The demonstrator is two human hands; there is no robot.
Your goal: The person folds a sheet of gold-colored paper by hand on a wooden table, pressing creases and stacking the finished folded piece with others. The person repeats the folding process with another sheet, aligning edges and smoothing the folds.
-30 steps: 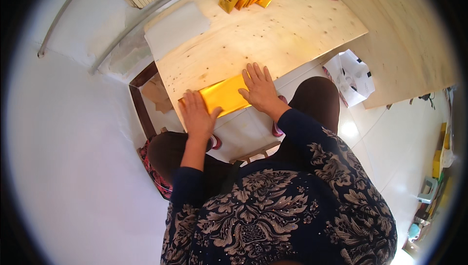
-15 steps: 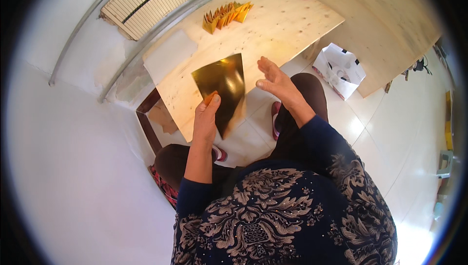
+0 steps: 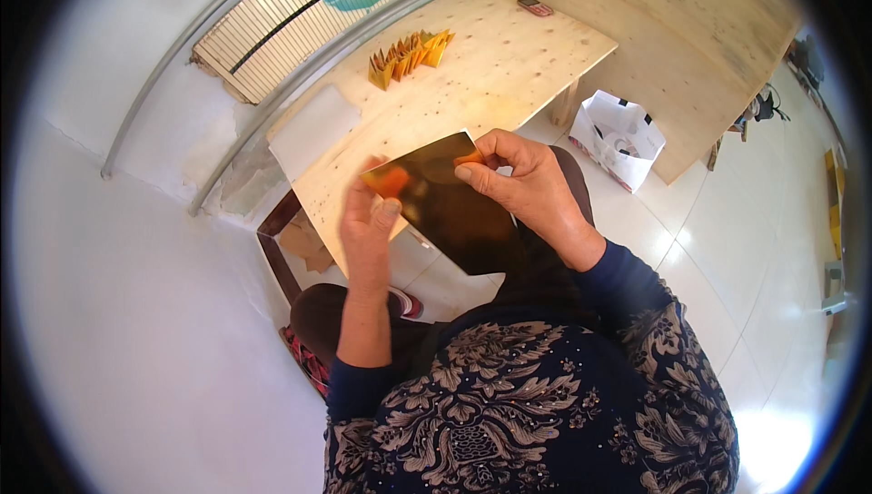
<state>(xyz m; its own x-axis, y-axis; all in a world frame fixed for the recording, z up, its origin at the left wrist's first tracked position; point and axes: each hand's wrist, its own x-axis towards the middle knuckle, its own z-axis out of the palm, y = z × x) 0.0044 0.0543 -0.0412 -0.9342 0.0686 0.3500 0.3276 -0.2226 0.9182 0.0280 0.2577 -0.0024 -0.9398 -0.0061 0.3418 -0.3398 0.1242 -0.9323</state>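
Note:
A shiny gold foil sheet (image 3: 463, 222) is held up in front of my lap, tilted, its upper edge between my two hands. My right hand (image 3: 536, 190) pinches its upper right corner between thumb and fingers. At the upper left corner, my left hand (image 3: 366, 222) has its curled fingers and thumb around the edge; it is somewhat blurred. The shiny face mirrors orange patches near the fingers. Ahead on the wooden table (image 3: 509, 67) stands a row of folded gold paper pieces (image 3: 409, 58).
A small phone (image 3: 535, 7) lies near the table's far edge. A white sheet (image 3: 318, 122) rests at its left side. Right of my knee, a white paper bag (image 3: 619, 140) stands on the tiled floor beside a large wooden board (image 3: 672, 49). A grey rail (image 3: 272, 85) curves along the left wall.
My right hand, open and apart from the sheet before, has come in and pinched its upper right corner. The gold sheet has turned and come lower, toward my lap.

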